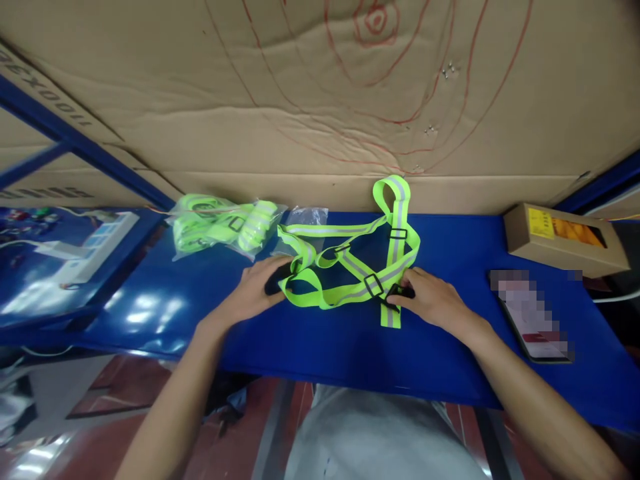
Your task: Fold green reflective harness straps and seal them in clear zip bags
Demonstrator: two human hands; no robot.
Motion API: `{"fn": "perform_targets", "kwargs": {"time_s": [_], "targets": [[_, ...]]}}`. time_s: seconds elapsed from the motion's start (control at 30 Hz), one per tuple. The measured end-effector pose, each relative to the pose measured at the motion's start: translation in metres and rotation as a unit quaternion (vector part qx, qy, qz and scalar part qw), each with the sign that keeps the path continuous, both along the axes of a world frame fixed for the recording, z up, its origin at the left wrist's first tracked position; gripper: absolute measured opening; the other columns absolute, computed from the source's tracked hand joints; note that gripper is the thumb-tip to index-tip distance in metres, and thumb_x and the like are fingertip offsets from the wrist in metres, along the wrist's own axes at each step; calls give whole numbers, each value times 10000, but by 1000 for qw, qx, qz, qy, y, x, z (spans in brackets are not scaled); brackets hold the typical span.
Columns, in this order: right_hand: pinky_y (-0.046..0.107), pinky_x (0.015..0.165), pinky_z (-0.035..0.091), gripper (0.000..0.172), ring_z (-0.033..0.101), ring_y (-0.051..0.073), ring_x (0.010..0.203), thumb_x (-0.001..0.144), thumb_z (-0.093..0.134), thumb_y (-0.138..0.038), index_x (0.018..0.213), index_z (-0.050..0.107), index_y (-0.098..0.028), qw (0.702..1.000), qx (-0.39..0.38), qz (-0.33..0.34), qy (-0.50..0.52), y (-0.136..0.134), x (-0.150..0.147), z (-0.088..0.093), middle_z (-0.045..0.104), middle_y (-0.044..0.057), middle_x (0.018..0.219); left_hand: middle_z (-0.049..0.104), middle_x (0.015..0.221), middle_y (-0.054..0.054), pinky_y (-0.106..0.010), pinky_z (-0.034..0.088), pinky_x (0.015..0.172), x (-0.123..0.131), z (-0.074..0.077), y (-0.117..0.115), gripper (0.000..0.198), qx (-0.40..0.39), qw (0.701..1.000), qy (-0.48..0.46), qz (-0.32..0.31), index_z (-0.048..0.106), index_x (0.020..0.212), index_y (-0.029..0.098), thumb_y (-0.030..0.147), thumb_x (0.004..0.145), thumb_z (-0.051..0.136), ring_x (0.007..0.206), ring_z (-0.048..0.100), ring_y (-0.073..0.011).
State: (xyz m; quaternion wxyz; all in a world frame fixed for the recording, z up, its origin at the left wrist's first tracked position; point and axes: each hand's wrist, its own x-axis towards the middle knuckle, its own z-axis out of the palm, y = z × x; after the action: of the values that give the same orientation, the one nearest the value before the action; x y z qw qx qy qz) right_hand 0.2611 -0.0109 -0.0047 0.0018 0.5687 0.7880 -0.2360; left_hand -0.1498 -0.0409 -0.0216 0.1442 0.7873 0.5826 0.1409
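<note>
A neon-yellow reflective harness (pixel 350 291) with grey stripes and black buckles lies loosely looped on the blue table. My left hand (pixel 260 287) is closed at its left end, around a dark piece beside the strap. At the right end my right hand (pixel 431 297) grips a black plastic buckle (pixel 400 293) between thumb and fingers. One strap loop (pixel 393 190) stands up at the back, near the cardboard. Behind my left hand, a clear bag (pixel 220 223) holds more folded neon-yellow straps, and a flat clear plastic bag (pixel 307 217) lies next to it.
The blue table (pixel 160 313) backs onto a cardboard panel (pixel 300 87) with red drawn rings. To the right are a phone (pixel 533 317) and an open-windowed carton (pixel 565 240) with orange contents. A white power strip (pixel 97 247) with cables lies at the left.
</note>
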Motion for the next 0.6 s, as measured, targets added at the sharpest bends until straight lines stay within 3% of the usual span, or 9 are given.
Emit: {"fn": "perform_targets", "kwargs": {"time_s": [0.13,0.23,0.33,0.4,0.47,0.57,0.6], "targets": [[293,653,393,351,604,186,757,859,675,-533,793,530,-220,984,-45,-3,174,10,25,-4,646,-7,805,732,1219,-92,-483,478,1050,13,2,1,296,44,991,-108,64,720,1086,227,401,852,672,1160,663,-311],[282,704,442,360,590,164,771,837,720,-525,797,549,-211,946,-39,-33,319,16,50,10,636,-10,814,740,1147,-96,-462,503,1020,9,8,-3,276,117,968,-168,145,716,987,189,403,812,694,1090,680,-297],[262,709,458,348,594,151,787,753,835,-453,895,621,-218,904,23,-124,409,16,73,33,649,-14,850,713,929,-50,-428,568,901,-6,26,-2,267,201,914,-252,247,626,863,167,412,784,695,887,683,-231],[246,665,457,392,590,140,758,680,888,-374,960,651,-235,852,69,-207,475,16,87,45,649,-19,860,631,793,2,-389,603,764,-20,44,3,275,243,869,-315,294,493,788,190,425,777,634,730,645,-171],[249,636,463,416,583,132,721,607,899,-291,947,666,-233,780,123,-294,539,20,99,52,640,-17,853,568,738,36,-352,606,659,-32,64,7,318,262,811,-404,334,397,767,212,410,699,636,643,624,-142],[311,657,505,359,587,149,696,522,846,-199,833,668,-221,662,205,-393,605,30,119,56,617,-10,825,577,728,56,-283,557,549,-48,87,11,419,254,714,-522,391,434,798,210,315,508,718,581,600,-118],[345,671,519,335,598,164,705,512,828,-194,802,665,-225,633,226,-408,618,33,125,56,615,-6,826,593,738,49,-268,532,526,-53,91,12,444,250,701,-535,399,464,816,206,309,481,736,583,592,-116]]}}
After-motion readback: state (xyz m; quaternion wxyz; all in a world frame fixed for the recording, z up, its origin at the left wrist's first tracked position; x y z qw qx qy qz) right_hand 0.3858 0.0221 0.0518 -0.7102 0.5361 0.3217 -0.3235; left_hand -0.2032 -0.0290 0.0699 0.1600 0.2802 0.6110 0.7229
